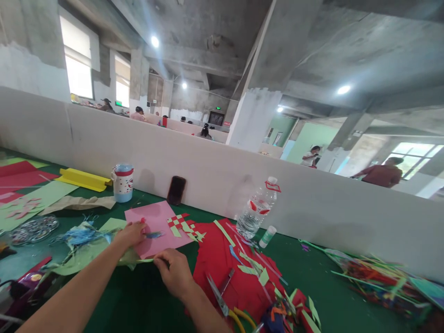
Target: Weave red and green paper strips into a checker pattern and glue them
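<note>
A pink sheet of paper (pixel 161 217) lies on the green table. At its left side is my left hand (pixel 133 234), fingers bent and drawn together over the sheet. A small pinkish-red bit shows at its fingertips, too small to name. Beside those fingers, a small blue-green tuft (pixel 154 235) rests on the pink sheet. My right hand (pixel 173 272), just below the sheet's lower edge, pinches the end of a thin light green strip (pixel 145 261). A red-and-green woven paper piece (pixel 183 226) overlaps the sheet's right side.
Red paper (pixel 215 245) carries green scraps and yellow-handled scissors (pixel 222 298). Behind stand a water bottle (pixel 255 212), a glue stick (pixel 268 237), a phone (pixel 176 190) and a cup (pixel 123 182) along a white partition (pixel 208 171). Blue threads (pixel 81 233) lie left; a bag of colourful strips (pixel 374 277), right.
</note>
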A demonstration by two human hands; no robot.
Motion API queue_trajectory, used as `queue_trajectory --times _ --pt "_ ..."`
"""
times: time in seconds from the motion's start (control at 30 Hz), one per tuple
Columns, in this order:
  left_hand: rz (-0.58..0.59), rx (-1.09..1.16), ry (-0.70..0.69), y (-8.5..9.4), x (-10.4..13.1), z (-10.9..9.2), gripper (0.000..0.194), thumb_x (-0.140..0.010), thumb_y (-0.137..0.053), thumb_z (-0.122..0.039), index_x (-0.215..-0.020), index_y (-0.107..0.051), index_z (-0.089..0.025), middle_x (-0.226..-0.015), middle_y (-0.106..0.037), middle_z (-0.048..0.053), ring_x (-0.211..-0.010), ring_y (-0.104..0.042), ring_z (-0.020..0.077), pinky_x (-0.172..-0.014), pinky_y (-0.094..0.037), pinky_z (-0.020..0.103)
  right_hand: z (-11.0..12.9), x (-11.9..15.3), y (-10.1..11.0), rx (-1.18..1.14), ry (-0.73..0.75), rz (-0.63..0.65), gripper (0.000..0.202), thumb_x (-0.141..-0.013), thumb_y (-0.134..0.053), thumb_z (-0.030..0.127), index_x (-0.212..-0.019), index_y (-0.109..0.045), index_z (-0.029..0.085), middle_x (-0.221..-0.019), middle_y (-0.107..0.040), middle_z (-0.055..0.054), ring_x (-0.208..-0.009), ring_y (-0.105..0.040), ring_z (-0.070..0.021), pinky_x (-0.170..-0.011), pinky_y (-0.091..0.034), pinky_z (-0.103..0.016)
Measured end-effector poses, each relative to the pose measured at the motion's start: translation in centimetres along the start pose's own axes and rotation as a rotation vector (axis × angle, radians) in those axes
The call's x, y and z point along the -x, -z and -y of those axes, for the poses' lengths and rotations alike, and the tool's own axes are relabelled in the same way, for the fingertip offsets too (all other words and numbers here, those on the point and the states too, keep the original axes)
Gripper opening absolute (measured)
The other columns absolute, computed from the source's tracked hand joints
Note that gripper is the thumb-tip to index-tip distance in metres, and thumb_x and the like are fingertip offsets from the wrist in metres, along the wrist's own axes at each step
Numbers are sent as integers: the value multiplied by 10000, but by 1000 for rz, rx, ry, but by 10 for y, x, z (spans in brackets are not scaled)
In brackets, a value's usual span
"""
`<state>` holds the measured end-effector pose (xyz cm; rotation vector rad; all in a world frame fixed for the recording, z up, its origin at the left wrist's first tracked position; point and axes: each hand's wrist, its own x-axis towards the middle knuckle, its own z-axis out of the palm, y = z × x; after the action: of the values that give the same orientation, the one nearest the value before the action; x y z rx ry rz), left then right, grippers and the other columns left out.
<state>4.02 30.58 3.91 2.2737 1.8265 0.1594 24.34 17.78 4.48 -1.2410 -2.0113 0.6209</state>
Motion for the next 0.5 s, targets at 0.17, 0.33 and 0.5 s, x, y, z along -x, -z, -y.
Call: queue_trajectory --times 0.17,0.33,0.5 --pt "-159 73 -10 31 6 -15 395 -954 -675 -391 -1299 -620 -205 -1353 -641 98 -1164 -655 263 -969 -570 503 9 2 5 -165 -68 -101 129 -934 -629 210 -881 -746 221 -821 -732 2 -778 -663 -167 -748 -493 -246" --pt "-479 185 -16 88 38 -29 424 -980 -623 -353 -1375 -576 -206 -1501 -557 119 -1350 -554 307 -1106 -477 560 24 -25 17 -407 -146 -220 230 -921 -646 413 -866 -718 202 -700 -636 19 -629 -600 -149 -586 -488 -243" --pt "-861 280 -44 142 120 -56 465 -1051 -370 -424 -1484 -443 -272 -1616 -453 34 -1521 -375 281 -1175 -429 395 48 -40 42 -675 -175 -325 402 -849 -698 593 -857 -676 192 -641 -537 53 -537 -559 -120 -509 -508 -238"
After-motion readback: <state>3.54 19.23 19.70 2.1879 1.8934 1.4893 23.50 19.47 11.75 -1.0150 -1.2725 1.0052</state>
